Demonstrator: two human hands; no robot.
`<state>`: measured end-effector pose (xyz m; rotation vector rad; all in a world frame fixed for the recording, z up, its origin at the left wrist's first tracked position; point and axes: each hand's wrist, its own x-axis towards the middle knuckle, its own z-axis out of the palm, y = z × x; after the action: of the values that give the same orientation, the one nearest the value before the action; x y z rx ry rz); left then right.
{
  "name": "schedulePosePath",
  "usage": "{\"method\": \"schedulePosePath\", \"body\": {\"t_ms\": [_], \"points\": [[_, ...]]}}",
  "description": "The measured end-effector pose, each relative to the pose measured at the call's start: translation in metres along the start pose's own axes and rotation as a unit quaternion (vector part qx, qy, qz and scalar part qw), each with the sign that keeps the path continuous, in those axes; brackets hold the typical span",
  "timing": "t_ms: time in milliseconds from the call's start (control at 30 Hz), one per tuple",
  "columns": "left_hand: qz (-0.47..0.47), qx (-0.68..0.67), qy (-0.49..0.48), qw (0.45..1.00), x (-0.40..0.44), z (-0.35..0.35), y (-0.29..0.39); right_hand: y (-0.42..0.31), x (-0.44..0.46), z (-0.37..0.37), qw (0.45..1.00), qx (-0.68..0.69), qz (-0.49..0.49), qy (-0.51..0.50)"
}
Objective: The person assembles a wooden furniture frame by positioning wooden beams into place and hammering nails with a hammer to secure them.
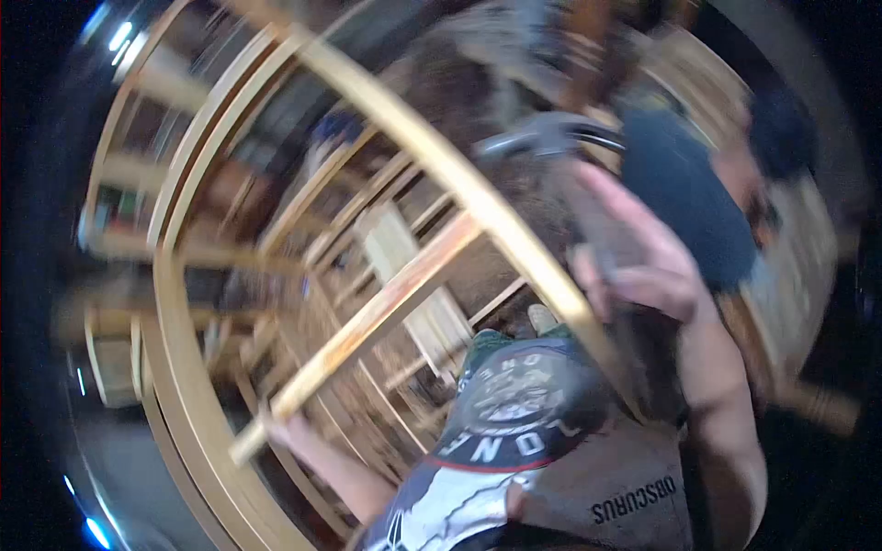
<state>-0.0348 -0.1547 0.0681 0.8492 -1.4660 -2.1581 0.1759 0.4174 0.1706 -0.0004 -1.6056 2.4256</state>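
My right hand (pixel 643 243) is raised at the right, its fingers wrapped round the dark handle of a hammer (pixel 551 136), whose curved metal head is at the top. My left hand (pixel 287 432) is low at the left, against the lower end of a wooden crosspiece (pixel 377 326); its fingers are blurred. The crosspiece meets a long pale wooden beam (pixel 441 165) that runs diagonally from the upper left towards my right forearm.
Curved-looking wooden frame members (pixel 184 340) stand at the left. Beyond them are more timber pieces and a pale board (pixel 413 289) low down. Another person (pixel 689 184) in dark clothing is at the upper right, beside wooden planks.
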Motion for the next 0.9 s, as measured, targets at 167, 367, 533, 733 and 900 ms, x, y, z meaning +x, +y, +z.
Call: {"method": "schedulePosePath", "body": {"t_ms": [167,367,533,733,900], "points": [[-0.044,-0.181,0.044,0.981,-0.023,0.003,-0.003,0.022,0.021,0.025,0.997,-0.071,-0.039,0.010],[-0.001,-0.206,-0.031,0.978,0.026,-0.104,0.014,0.025,0.027,-0.003,0.990,-0.135,-0.023,-0.022],[0.015,-0.065,-0.111,0.992,-0.001,-0.115,0.044,-0.009,0.014,0.006,0.936,-0.347,-0.030,0.040],[-0.100,-0.067,-0.081,0.989,-0.011,-0.179,0.003,-0.006,0.018,-0.012,0.908,-0.415,-0.057,-0.035],[-0.160,0.034,0.146,0.976,-0.089,-0.212,-0.051,-0.002,0.020,-0.012,0.906,-0.416,-0.064,-0.053]]}}
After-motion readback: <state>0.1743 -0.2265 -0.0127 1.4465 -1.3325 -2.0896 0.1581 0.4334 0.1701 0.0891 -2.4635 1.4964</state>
